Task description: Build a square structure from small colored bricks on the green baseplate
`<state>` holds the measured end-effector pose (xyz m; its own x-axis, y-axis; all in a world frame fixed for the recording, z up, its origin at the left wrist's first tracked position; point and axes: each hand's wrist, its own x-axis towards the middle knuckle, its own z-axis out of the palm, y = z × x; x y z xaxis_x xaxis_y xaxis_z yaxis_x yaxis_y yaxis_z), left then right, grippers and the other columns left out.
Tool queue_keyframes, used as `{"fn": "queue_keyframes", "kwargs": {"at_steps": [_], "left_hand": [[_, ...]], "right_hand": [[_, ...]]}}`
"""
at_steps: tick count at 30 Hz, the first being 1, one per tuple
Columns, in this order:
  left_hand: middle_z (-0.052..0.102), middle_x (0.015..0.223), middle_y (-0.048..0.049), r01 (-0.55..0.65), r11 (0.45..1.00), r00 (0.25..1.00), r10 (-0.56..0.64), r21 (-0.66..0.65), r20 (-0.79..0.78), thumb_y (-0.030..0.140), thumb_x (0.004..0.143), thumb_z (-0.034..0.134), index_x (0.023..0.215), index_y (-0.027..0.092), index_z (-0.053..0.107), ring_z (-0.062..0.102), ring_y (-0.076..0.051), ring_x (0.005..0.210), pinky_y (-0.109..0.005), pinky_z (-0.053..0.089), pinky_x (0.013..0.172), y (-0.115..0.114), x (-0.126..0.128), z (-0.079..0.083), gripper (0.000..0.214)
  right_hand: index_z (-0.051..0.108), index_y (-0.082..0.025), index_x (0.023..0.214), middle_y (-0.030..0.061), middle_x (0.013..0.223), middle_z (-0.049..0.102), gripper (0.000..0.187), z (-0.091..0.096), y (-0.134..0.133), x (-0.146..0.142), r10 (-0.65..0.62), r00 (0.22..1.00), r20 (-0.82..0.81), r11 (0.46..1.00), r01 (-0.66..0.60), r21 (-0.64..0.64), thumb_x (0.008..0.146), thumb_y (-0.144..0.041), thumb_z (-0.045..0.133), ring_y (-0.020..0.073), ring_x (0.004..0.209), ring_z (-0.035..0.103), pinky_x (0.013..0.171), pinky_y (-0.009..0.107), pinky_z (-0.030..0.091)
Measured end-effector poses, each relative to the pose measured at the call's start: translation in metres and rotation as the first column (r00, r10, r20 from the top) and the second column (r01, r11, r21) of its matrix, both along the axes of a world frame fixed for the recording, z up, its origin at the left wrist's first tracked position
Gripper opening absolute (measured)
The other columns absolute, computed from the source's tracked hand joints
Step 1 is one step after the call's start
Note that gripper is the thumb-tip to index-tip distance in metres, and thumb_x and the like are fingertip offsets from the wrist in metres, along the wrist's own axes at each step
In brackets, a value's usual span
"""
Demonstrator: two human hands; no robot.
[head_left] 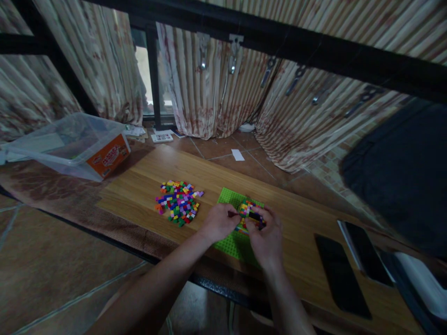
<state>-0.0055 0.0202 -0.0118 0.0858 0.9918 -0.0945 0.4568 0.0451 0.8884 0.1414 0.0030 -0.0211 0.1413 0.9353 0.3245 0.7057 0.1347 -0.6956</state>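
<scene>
A bright green baseplate (228,197) lies on the wooden table (139,186). On it stands a small multicoloured brick build (247,208). My left hand (219,222) pinches a small dark piece against the build's left side. My right hand (268,237) wraps around the build from the right and front, hiding much of it. A loose heap of small coloured bricks (178,202) lies on the table to the left of the baseplate, apart from both hands.
A clear plastic storage box (70,144) with an orange label sits at the table's far left. Two dark phones (340,277) (368,253) lie flat at the right. Striped curtains hang behind, and a black bar crosses overhead.
</scene>
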Motion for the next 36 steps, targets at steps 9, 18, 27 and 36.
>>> {"fn": "queue_keyframes", "kwargs": {"at_steps": [9,18,27,36], "left_hand": [[0.064,0.063,-0.0002,-0.002,1.0,1.0,0.001,-0.005,-0.014,0.025,0.077,0.058,0.072,0.018,0.071,0.055,-0.015,0.06,-0.025,0.037,0.056,-0.0016,0.0001,0.0029,0.016],[0.064,0.063,-0.0001,-0.006,1.0,1.0,0.006,-0.015,-0.013,0.023,0.076,0.058,0.073,0.017,0.07,0.056,-0.015,0.061,-0.025,0.038,0.057,-0.0009,0.0004,0.0023,0.014],[0.066,0.066,-0.0011,0.012,1.0,0.999,-0.013,-0.007,-0.05,0.024,0.079,0.056,0.076,0.016,0.071,0.057,-0.015,0.062,-0.024,0.039,0.057,-0.0006,0.0006,0.0033,0.017],[0.067,0.068,-0.0008,-0.002,1.0,0.997,0.0,-0.028,-0.079,0.023,0.08,0.055,0.078,0.016,0.072,0.058,-0.014,0.063,-0.024,0.04,0.058,-0.0015,0.0016,0.0072,0.018]], "right_hand": [[0.068,-0.017,0.105,0.0181,0.126,0.051,0.035,-0.002,0.003,-0.0046,-0.034,0.999,-0.041,0.999,0.034,-0.01,0.074,-0.031,0.059,0.0339,0.12,0.047,0.101,0.052,0.036],[0.069,-0.016,0.104,0.0182,0.129,0.049,0.035,-0.0029,0.0059,-0.0052,-0.023,0.998,-0.057,0.999,0.021,-0.031,0.074,-0.03,0.06,0.034,0.122,0.047,0.103,0.054,0.035],[0.069,-0.018,0.104,0.0154,0.13,0.048,0.032,-0.0074,0.0069,-0.0015,0.005,0.993,-0.117,0.999,-0.011,-0.045,0.077,-0.033,0.059,0.0322,0.123,0.047,0.104,0.054,0.034],[0.069,-0.018,0.103,0.0148,0.13,0.048,0.035,-0.0051,0.0068,-0.0019,-0.003,0.991,-0.132,0.999,-0.004,-0.054,0.075,-0.035,0.059,0.0316,0.123,0.047,0.106,0.051,0.034]]}}
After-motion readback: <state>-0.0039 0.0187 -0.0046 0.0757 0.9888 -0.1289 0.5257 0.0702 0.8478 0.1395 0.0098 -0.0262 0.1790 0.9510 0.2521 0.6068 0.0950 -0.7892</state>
